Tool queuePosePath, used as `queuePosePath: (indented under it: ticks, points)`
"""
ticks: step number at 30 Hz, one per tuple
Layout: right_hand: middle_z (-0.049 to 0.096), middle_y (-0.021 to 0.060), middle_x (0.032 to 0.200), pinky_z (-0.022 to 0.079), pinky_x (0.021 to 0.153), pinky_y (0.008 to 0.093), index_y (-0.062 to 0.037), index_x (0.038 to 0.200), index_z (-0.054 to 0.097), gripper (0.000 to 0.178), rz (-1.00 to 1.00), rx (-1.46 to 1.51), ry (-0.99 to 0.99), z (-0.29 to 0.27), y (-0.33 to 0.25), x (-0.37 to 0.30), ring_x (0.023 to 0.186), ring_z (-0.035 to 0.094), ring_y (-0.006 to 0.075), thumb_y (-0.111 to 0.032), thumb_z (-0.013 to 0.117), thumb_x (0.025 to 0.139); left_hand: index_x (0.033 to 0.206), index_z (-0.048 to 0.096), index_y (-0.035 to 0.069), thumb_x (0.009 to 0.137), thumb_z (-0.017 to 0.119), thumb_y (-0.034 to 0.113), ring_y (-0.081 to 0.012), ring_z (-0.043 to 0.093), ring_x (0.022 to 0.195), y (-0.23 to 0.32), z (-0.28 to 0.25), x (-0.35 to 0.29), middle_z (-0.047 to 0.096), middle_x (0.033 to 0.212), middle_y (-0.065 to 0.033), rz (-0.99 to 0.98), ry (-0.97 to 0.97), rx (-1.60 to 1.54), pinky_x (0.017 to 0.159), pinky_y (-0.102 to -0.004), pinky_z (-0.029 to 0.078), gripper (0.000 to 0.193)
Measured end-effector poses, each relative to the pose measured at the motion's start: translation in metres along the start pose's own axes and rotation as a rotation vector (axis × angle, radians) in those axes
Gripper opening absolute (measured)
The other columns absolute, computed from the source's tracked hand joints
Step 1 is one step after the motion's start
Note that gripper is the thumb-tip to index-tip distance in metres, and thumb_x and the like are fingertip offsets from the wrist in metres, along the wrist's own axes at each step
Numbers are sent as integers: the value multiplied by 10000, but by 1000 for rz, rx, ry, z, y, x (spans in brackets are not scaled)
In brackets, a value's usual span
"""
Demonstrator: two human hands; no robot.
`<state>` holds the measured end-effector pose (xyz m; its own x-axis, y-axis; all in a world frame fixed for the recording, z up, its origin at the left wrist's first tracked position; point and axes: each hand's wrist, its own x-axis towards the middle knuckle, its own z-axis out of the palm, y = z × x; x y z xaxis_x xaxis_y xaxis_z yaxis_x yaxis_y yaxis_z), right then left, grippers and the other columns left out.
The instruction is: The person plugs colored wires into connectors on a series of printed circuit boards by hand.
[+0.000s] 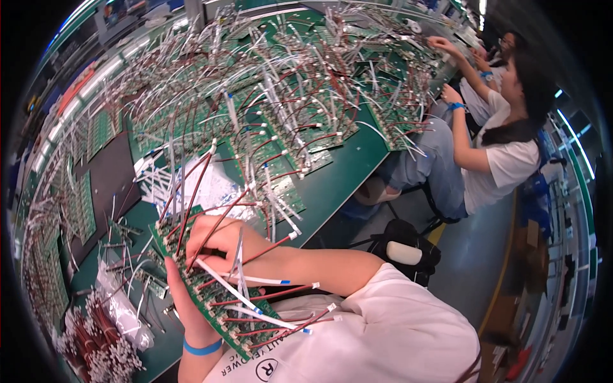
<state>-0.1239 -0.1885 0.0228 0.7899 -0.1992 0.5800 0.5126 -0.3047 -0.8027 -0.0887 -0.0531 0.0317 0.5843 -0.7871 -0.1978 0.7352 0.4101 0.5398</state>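
Observation:
My left hand [183,297], with a blue band at the wrist, grips the long edge of a green circuit board panel [220,319], which is tilted in front of my body. White flat ribbon cables [233,287] and dark red wire cables [274,297] with white plugs stick out from the panel's connectors. Over the panel's upper part lies my right hand [214,237], its fingers bent and pinched together close to a row of connectors. Red wires pass by those fingertips; what they hold, if anything, is hidden.
Many wired circuit boards [306,127] cover the green table [348,175]. At lower left lie a bundle of red cables [102,338] and a clear plastic bag [124,306]. Another plastic bag [214,185] lies beyond my hands. A seated co-worker [504,153] is at right, near a black bag [408,249].

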Motion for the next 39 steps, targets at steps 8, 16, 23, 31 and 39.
queuePosePath:
  ticks: [8, 16, 23, 31, 39]
  points:
    - [574, 155, 1099, 455, 880, 325, 20, 1059, 586, 361, -3, -85, -91, -13, -23, -18, 1053, 552, 261, 74, 570, 702, 1162, 509, 79, 925, 328, 484, -212, 604, 865, 18, 5, 9, 603, 1009, -102, 237, 175, -46, 756, -310, 496, 503]
    - [587, 139, 715, 441, 550, 254, 20, 645, 567, 201, 28, -26, 615, -134, -53, -62, 597, 534, 169, 135, 404, 672, 1283, 395, -10, 869, 346, 543, -253, 555, 929, 60, -10, 6, 548, 1092, -120, 258, 58, 143, 808, -456, 463, 693]
    - [628, 119, 1027, 439, 830, 282, 37, 1066, 581, 274, 263, -235, 965, -308, -42, 10, 939, 595, 194, -34, 464, 829, 1347, 304, 20, 866, 426, 480, -220, 509, 972, 83, -22, 19, 499, 1156, -101, 240, -161, 206, 848, -417, 421, 677]
    - [540, 178, 1007, 434, 739, 437, 8, 960, 542, 237, 1090, -325, 888, -428, 117, 110, 817, 508, 306, -67, 539, 735, 1373, 246, 34, 871, 415, 483, -295, 494, 1004, 96, -24, 53, 476, 1182, -130, 206, -127, 172, 864, -502, 442, 695]
    - [595, 200, 1113, 448, 888, 369, 0, 1035, 630, 568, 1095, -1021, 707, -484, 193, 122, 1041, 571, 326, -421, 663, 654, 1347, 300, 25, 879, 390, 463, -236, 495, 945, 98, -31, 64, 494, 1125, -98, 225, 69, 312, 795, -429, 446, 647]
